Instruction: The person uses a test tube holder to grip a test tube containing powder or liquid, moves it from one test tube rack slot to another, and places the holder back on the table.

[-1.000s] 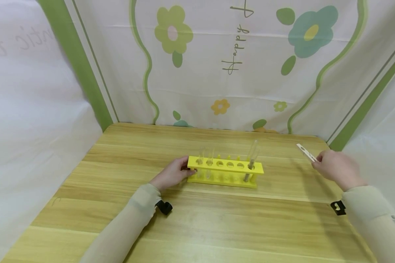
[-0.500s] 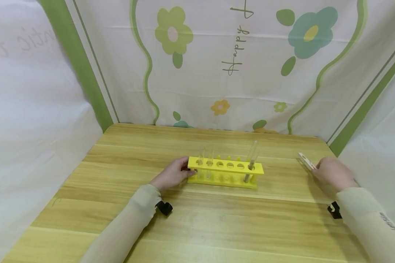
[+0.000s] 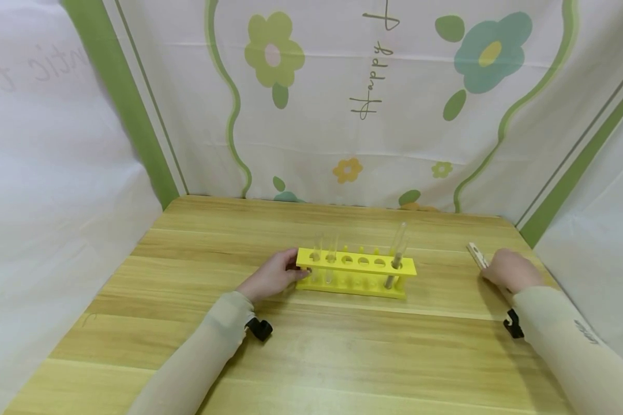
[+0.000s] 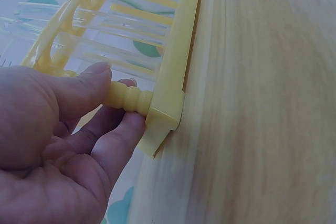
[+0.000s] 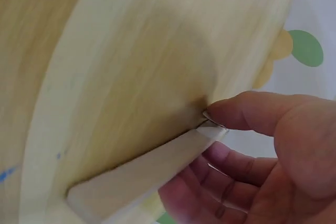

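Observation:
In the head view a yellow test tube rack [image 3: 355, 264] stands mid-table. Two clear test tubes [image 3: 333, 244] occupy its left holes, and a larger tube [image 3: 400, 235] with greyish contents leans in the rightmost one. My left hand [image 3: 271, 278] grips the rack's left end; in the left wrist view, thumb and fingers pinch its ridged yellow post [image 4: 128, 98]. Off to the right, my right hand [image 3: 513, 271] holds a pale wooden test tube clamp [image 3: 477, 255] low at the tabletop. The right wrist view has thumb and fingers pinching the clamp near its metal part [image 5: 214, 124], its wooden arm along the table.
The wooden table [image 3: 301, 357] ends at a white floral curtain [image 3: 311, 127] at the back. White curtain sides also hang at left and right, the right one close beside my right arm.
My right hand has moved down and to the left, lowering the test tube clamp to the tabletop. My left hand and the rack have stayed in place.

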Action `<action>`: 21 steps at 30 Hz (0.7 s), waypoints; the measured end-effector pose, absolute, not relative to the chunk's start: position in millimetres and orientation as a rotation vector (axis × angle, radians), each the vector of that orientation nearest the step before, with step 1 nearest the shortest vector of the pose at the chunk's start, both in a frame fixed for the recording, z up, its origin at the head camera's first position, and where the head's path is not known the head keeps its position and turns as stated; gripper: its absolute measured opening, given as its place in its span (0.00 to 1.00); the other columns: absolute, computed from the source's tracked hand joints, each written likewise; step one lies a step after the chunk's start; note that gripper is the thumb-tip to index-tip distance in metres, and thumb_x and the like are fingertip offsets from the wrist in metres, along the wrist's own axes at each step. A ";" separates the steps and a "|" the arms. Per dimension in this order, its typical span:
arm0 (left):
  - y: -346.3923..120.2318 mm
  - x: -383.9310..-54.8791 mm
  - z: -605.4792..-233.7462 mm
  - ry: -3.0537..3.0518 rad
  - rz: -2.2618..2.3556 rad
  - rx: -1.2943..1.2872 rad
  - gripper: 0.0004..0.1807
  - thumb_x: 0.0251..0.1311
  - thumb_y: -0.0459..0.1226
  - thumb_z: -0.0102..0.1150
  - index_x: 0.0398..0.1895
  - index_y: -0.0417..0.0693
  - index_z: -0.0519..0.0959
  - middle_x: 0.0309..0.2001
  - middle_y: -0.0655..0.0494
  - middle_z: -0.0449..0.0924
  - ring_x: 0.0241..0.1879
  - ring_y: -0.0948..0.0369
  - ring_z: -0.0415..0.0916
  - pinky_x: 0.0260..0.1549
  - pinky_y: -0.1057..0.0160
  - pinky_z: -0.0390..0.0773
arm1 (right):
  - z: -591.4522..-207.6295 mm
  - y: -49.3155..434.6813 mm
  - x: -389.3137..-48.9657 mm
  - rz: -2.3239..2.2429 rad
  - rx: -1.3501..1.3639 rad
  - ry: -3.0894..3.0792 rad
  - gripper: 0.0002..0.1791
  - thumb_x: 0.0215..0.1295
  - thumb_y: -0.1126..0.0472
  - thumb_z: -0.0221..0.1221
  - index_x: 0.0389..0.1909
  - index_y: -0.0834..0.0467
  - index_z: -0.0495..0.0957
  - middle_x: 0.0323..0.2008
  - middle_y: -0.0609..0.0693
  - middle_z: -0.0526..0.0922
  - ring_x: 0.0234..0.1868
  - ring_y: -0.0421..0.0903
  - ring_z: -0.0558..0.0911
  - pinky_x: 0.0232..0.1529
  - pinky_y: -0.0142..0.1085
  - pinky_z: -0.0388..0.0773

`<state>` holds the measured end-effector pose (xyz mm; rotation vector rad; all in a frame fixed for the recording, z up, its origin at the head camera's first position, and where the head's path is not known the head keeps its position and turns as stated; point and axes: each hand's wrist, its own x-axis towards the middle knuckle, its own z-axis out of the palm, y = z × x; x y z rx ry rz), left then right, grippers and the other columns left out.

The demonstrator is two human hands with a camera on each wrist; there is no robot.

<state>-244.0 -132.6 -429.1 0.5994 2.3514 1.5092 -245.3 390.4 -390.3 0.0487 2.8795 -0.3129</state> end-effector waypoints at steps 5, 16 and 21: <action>-132.2 -245.5 -431.0 2.347 1.516 0.593 0.15 0.69 0.34 0.58 0.57 0.54 0.76 0.51 0.57 0.80 0.49 0.60 0.77 0.47 0.59 0.78 | -391.4 385.1 -248.6 -0.286 0.046 2.841 0.14 0.66 0.61 0.53 0.21 0.61 0.71 0.21 0.54 0.72 0.22 0.50 0.72 0.24 0.42 0.71; -133.6 -246.4 -431.0 2.351 1.517 0.622 0.16 0.70 0.34 0.58 0.59 0.54 0.75 0.51 0.57 0.80 0.50 0.59 0.77 0.46 0.59 0.79 | -390.3 376.2 -249.1 -0.306 0.182 2.880 0.09 0.66 0.64 0.53 0.27 0.65 0.72 0.23 0.59 0.74 0.25 0.54 0.74 0.24 0.45 0.72; -132.9 -246.0 -431.9 2.363 1.510 0.616 0.15 0.69 0.34 0.58 0.57 0.53 0.76 0.50 0.57 0.80 0.49 0.59 0.77 0.46 0.58 0.79 | -393.7 376.8 -248.9 -0.301 0.205 2.892 0.09 0.64 0.64 0.55 0.26 0.65 0.72 0.23 0.59 0.75 0.25 0.54 0.75 0.23 0.45 0.73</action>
